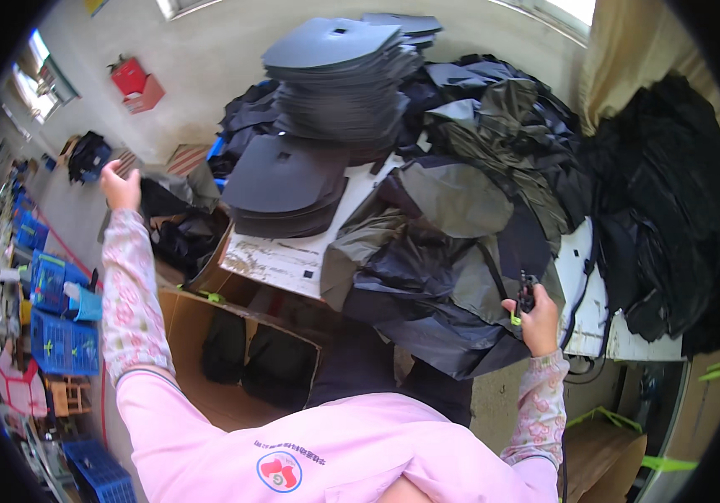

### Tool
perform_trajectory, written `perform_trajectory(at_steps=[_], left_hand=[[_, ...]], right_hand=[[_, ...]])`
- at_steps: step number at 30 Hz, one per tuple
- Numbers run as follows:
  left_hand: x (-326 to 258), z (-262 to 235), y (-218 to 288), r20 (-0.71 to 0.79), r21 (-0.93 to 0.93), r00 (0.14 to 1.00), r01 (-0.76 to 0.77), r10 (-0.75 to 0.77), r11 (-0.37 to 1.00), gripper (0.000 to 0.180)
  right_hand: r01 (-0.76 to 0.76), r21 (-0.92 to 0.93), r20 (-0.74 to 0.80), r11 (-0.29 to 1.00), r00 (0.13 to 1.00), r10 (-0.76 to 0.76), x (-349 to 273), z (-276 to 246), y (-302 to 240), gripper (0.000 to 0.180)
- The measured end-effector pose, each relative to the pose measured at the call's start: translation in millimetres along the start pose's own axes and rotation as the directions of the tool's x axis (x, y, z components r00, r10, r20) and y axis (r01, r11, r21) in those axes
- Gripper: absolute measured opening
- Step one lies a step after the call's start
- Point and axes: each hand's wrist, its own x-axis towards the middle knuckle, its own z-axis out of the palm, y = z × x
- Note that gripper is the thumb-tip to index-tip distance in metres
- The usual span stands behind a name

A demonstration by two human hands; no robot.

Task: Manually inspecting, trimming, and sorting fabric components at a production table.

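Observation:
My left hand is stretched far out to the left, above the floor beside a cardboard box of dark material. Its thumb and fingers stand apart and nothing shows between them. My right hand is closed around a small black tool with a yellow-green part near the thumb; its exact kind is unclear. This hand is at the table's front, over the right edge of a crumpled dark grey fabric piece. The fabric drapes over the front edge, and a black strap lies across it.
Stacked dark sheets and a lower pile stand on the white table. Black fabric heaps up at the right. An open cardboard box holds black items below. Blue crates stand at far left.

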Motion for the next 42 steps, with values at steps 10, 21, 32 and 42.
perform_trajectory(at_steps=[10, 21, 32, 42], left_hand=[[-231, -9, 375, 0.242, -0.813, 0.340, -0.440, 0.909, 0.381, 0.056], [-130, -31, 450, 0.549, -0.662, 0.632, 0.729, 0.548, -0.178, 0.011], [-95, -142, 455, 0.430, -0.735, 0.716, 0.632, 0.550, -0.246, 0.021], [-240, -221, 462, -0.054, -0.776, -0.158, 0.628, 0.986, 0.058, 0.020]], right_hand=[[-0.146, -0.157, -0.069, 0.977, 0.988, 0.137, 4, 40, 64, 0.048], [-0.059, 0.265, -0.135, 0.962, 0.986, 0.098, 14, 38, 53, 0.041], [-0.033, 0.862, 0.082, 0.506, 0.994, -0.075, 31, 44, -23, 0.025], [-0.216, 0.976, 0.216, 0.021, 0.958, -0.188, 2, -33, -45, 0.031]])
